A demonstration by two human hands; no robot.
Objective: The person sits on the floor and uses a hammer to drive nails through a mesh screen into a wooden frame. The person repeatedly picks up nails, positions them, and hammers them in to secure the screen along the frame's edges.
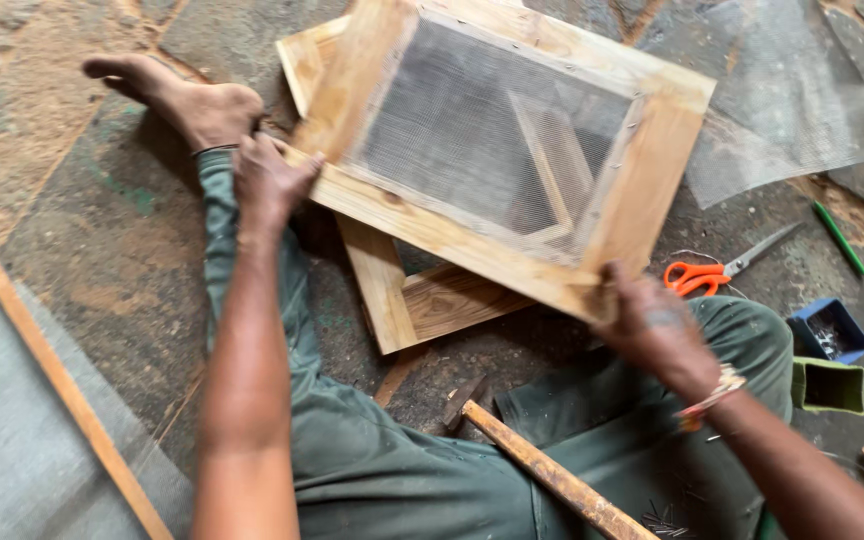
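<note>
Nearest to me, my legs in green trousers stretch across the floor, and a hammer with a wooden handle lies over my lap, its head resting on the ground between my knees.

My left hand is clenched on the near left corner of a wooden frame covered with fine wire mesh, the fingers curled over its edge and the thumb on top. My right hand is closed around the frame's near right corner, fingers wrapped over the wood; a beaded band sits on that wrist. Between both hands the frame is held up, tilted, above the floor in front of me.

Under it lies a second wooden frame, flat on the floor, partly hidden by the one I hold. My bare left foot rests just beyond my left hand.

To the right, orange-handled scissors lie on the floor near my right knee. Further right sit a small blue box and a green box, side by side, with a green pencil beyond them. Loose sheets of mesh lie at the top right. A long wooden strip runs along the floor on my left.
</note>
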